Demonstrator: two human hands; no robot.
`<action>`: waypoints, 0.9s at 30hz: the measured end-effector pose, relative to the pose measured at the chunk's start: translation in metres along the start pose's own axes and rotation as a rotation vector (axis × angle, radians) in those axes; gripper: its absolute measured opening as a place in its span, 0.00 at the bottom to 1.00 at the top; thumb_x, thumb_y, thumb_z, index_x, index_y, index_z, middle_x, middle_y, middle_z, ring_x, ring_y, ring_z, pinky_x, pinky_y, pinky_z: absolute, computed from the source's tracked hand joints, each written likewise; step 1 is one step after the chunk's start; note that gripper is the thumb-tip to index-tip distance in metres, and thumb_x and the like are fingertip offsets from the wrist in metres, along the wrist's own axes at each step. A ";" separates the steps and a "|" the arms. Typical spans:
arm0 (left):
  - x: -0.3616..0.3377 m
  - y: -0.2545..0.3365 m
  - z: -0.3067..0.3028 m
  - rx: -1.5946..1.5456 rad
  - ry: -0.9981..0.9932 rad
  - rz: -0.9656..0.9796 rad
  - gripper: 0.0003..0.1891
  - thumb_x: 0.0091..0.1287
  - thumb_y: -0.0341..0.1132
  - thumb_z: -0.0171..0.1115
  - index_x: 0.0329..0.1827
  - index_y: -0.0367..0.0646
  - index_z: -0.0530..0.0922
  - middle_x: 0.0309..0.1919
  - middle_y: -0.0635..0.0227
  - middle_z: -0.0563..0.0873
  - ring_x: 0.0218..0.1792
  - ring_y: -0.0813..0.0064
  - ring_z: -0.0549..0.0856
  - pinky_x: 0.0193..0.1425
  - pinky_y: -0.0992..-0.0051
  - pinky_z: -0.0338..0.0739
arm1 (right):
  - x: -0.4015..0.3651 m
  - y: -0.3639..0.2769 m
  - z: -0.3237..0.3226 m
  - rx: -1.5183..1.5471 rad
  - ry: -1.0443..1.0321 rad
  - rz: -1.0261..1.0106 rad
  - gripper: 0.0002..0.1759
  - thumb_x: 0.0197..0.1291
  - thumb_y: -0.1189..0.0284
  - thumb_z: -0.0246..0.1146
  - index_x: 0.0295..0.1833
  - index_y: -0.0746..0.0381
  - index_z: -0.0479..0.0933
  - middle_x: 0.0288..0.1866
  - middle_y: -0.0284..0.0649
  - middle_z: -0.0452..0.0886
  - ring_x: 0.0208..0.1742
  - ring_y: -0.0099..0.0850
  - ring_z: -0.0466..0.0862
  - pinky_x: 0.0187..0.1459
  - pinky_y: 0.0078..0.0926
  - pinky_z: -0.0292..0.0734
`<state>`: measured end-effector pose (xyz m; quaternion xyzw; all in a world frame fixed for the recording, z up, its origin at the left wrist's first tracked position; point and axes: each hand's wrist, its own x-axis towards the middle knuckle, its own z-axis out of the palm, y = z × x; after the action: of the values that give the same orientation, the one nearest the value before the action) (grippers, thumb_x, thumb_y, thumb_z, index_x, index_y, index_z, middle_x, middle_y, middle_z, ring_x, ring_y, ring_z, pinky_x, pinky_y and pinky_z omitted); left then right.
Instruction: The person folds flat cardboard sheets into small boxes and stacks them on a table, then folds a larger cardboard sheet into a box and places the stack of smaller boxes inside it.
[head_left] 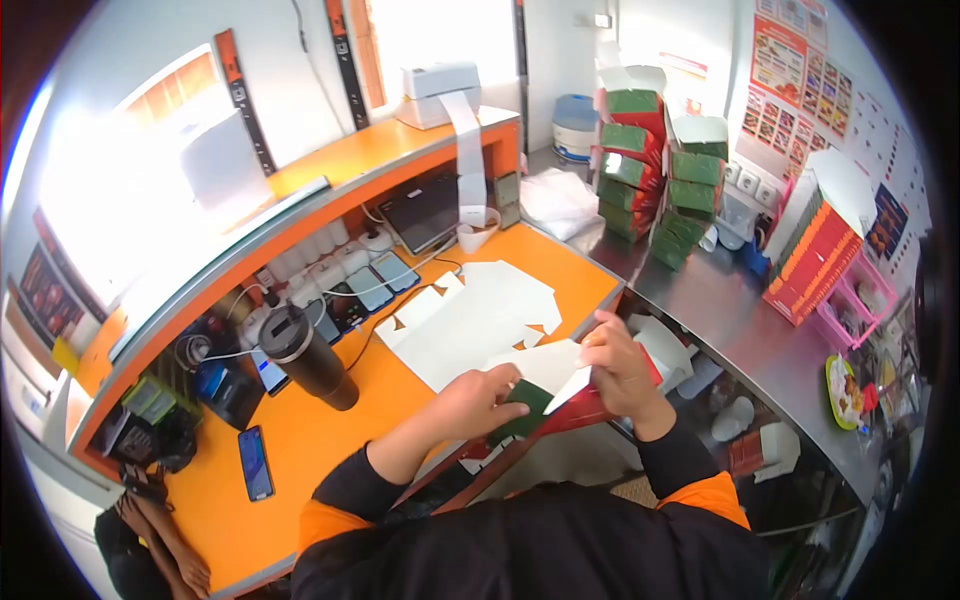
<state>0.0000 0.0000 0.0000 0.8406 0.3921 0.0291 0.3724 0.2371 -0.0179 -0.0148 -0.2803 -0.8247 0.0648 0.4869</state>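
Between my two hands is a partly folded cardboard box, white inside with green and red outer sides. My left hand grips its green side, thumb on the outside. On the other side, my right hand pinches a white flap near the red panel. The box is held above the front edge of the orange counter. Just beyond it, a flat white die-cut cardboard sheet lies on the counter, its near edge partly hidden by my left hand and the box.
A black tumbler and a phone stand and lie on the left. Several folded boxes are stacked on the steel counter, near flat box sheets and a pink basket. Another person's arms rest at lower left.
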 end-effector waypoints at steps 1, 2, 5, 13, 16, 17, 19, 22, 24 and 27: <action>0.008 -0.004 0.004 -0.172 -0.077 0.192 0.20 0.64 0.40 0.58 0.57 0.44 0.72 0.45 0.58 0.82 0.46 0.68 0.79 0.53 0.72 0.71 | -0.003 -0.008 -0.012 0.021 0.035 0.024 0.09 0.53 0.79 0.57 0.38 0.53 0.74 0.33 0.32 0.74 0.39 0.30 0.75 0.65 0.45 0.48; 0.012 -0.004 0.009 -0.347 -0.152 0.379 0.18 0.65 0.38 0.57 0.56 0.43 0.73 0.42 0.60 0.82 0.44 0.71 0.79 0.52 0.73 0.71 | -0.006 -0.014 -0.023 0.072 0.051 0.048 0.10 0.53 0.80 0.55 0.37 0.53 0.74 0.32 0.32 0.74 0.38 0.30 0.74 0.61 0.42 0.51; 0.040 -0.010 -0.004 -0.424 -0.363 0.251 0.15 0.65 0.37 0.57 0.50 0.36 0.75 0.40 0.63 0.83 0.42 0.75 0.78 0.52 0.74 0.71 | 0.006 -0.003 -0.033 0.253 0.020 0.059 0.07 0.56 0.78 0.53 0.35 0.55 0.74 0.32 0.34 0.75 0.34 0.30 0.73 0.55 0.35 0.55; 0.074 0.000 0.017 -0.708 -0.638 0.148 0.16 0.65 0.37 0.57 0.49 0.34 0.75 0.38 0.70 0.81 0.37 0.80 0.78 0.44 0.77 0.74 | 0.044 0.006 -0.046 0.304 -0.776 0.386 0.15 0.47 0.65 0.69 0.37 0.63 0.78 0.29 0.38 0.72 0.30 0.31 0.74 0.32 0.25 0.68; 0.094 -0.016 0.017 -1.090 -0.743 0.080 0.16 0.66 0.31 0.52 0.56 0.35 0.70 0.44 0.69 0.79 0.42 0.81 0.79 0.47 0.76 0.75 | 0.050 0.029 -0.055 0.157 -0.576 0.374 0.15 0.45 0.67 0.68 0.37 0.63 0.79 0.31 0.40 0.72 0.30 0.32 0.73 0.32 0.25 0.68; 0.102 -0.019 0.017 -1.208 -0.779 0.076 0.17 0.66 0.29 0.51 0.58 0.35 0.69 0.46 0.69 0.79 0.43 0.82 0.79 0.49 0.75 0.74 | 0.053 0.037 -0.058 0.089 -0.478 0.373 0.14 0.45 0.67 0.68 0.37 0.63 0.79 0.31 0.40 0.72 0.30 0.33 0.73 0.32 0.25 0.68; 0.121 -0.018 0.017 -1.268 -0.777 0.121 0.17 0.66 0.28 0.50 0.58 0.36 0.68 0.47 0.69 0.78 0.46 0.82 0.78 0.50 0.76 0.73 | 0.062 0.057 -0.065 0.119 -0.532 0.395 0.13 0.45 0.68 0.67 0.36 0.63 0.79 0.31 0.41 0.72 0.33 0.34 0.74 0.35 0.27 0.69; 0.154 -0.002 0.007 -1.224 -0.705 0.181 0.16 0.65 0.28 0.52 0.55 0.33 0.70 0.44 0.70 0.79 0.44 0.81 0.77 0.49 0.79 0.71 | 0.070 0.103 -0.070 0.368 -0.828 0.174 0.12 0.46 0.67 0.66 0.35 0.63 0.80 0.31 0.41 0.71 0.35 0.34 0.74 0.37 0.27 0.69; 0.181 0.005 0.002 -1.113 -0.650 0.233 0.14 0.65 0.28 0.53 0.52 0.32 0.72 0.41 0.72 0.79 0.41 0.82 0.76 0.46 0.80 0.70 | 0.084 0.132 -0.081 0.374 -0.999 0.159 0.11 0.46 0.67 0.66 0.35 0.62 0.80 0.31 0.40 0.71 0.35 0.34 0.74 0.37 0.27 0.68; 0.219 0.015 -0.020 -0.873 -0.597 0.327 0.14 0.66 0.29 0.53 0.52 0.31 0.72 0.41 0.71 0.80 0.43 0.84 0.76 0.46 0.80 0.71 | 0.092 0.174 -0.096 0.406 -0.849 0.155 0.11 0.49 0.67 0.65 0.38 0.61 0.80 0.31 0.38 0.70 0.34 0.33 0.72 0.36 0.26 0.67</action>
<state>0.1539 0.1543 -0.0292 0.6297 0.0855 0.0070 0.7721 0.3528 0.1604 0.0392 -0.1891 -0.8981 0.3694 0.1455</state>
